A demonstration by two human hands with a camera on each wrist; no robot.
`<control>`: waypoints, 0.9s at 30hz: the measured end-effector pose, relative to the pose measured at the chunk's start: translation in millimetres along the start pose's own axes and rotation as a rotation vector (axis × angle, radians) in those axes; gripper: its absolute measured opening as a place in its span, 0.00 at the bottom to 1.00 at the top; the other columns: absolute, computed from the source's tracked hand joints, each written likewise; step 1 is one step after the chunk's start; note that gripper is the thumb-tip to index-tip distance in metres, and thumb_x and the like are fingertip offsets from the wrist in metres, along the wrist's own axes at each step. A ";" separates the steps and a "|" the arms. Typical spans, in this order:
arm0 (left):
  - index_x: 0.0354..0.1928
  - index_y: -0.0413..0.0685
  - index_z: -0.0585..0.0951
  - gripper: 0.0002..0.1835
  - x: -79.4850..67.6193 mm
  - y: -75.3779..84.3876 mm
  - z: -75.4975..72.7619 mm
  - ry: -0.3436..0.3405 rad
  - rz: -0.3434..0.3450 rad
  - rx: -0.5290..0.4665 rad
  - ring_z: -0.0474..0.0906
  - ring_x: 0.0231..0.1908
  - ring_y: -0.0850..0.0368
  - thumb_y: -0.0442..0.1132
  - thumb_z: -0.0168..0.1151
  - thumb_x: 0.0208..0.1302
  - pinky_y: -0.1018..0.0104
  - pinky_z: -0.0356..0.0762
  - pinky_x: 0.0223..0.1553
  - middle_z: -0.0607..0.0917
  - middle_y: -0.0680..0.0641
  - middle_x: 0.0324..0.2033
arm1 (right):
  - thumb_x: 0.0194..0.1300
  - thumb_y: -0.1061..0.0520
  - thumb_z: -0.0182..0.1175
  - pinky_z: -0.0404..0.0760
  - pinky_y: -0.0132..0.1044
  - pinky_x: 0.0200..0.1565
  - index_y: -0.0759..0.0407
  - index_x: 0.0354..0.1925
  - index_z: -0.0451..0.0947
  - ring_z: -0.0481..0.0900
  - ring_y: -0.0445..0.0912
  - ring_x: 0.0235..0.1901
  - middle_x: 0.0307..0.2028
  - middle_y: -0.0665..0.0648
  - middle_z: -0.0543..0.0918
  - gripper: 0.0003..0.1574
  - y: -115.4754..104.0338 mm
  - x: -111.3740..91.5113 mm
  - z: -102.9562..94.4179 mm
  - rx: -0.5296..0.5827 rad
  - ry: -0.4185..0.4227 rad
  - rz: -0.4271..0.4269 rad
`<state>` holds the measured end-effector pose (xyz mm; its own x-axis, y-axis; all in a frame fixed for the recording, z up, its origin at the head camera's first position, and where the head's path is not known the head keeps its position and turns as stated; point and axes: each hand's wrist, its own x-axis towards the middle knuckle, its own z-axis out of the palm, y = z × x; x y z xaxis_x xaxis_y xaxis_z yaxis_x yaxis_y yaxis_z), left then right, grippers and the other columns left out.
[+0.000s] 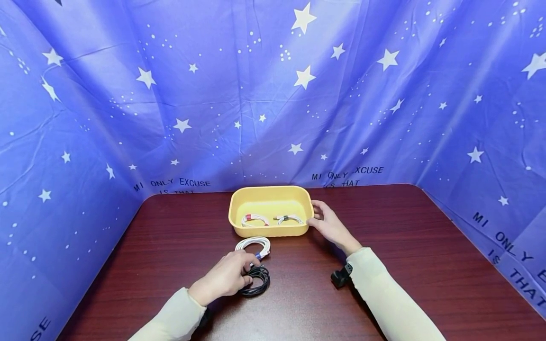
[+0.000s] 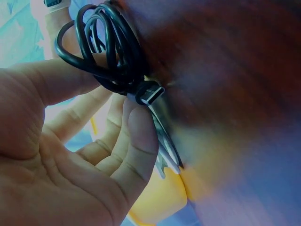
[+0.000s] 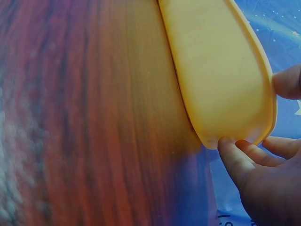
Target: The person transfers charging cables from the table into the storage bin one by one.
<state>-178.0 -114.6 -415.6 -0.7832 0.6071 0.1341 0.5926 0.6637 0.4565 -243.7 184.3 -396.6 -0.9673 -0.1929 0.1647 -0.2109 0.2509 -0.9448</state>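
Note:
A coil of black cable (image 2: 110,47) with a USB plug lies on the table before the bin. My left hand (image 1: 226,277) pinches this coil, thumb on one side and fingers by the plug. Just beyond it is a white cable coil (image 1: 265,242) with a blue tie. My right hand (image 1: 330,227) holds the right end of a yellow bin (image 1: 268,231), thumb at the rim and fingertips against the outer wall. Inside the bin lie a white cable with a red tie (image 1: 255,218) and a white cable with a dark tie (image 1: 289,218).
The dark red wooden table (image 1: 179,237) reaches back to a blue curtain (image 1: 239,94) with white stars, which also hangs along both sides. A black wrist device (image 1: 340,277) sits on the right sleeve.

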 end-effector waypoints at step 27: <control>0.41 0.52 0.84 0.18 1.2 -2.4 2.3 -0.018 -0.002 -0.006 0.73 0.29 0.63 0.28 0.69 0.46 0.66 0.73 0.31 0.76 0.58 0.25 | 0.60 0.68 0.57 0.74 0.32 0.50 0.72 0.67 0.54 0.71 0.63 0.58 0.60 0.75 0.68 0.39 34.0 11.9 -4.5 -0.015 0.024 0.006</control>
<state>-180.0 -114.5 -418.5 -0.7811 0.6134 0.1168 0.5896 0.6627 0.4617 -263.0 194.9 -425.5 -0.9716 -0.1685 0.1659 -0.2069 0.2664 -0.9414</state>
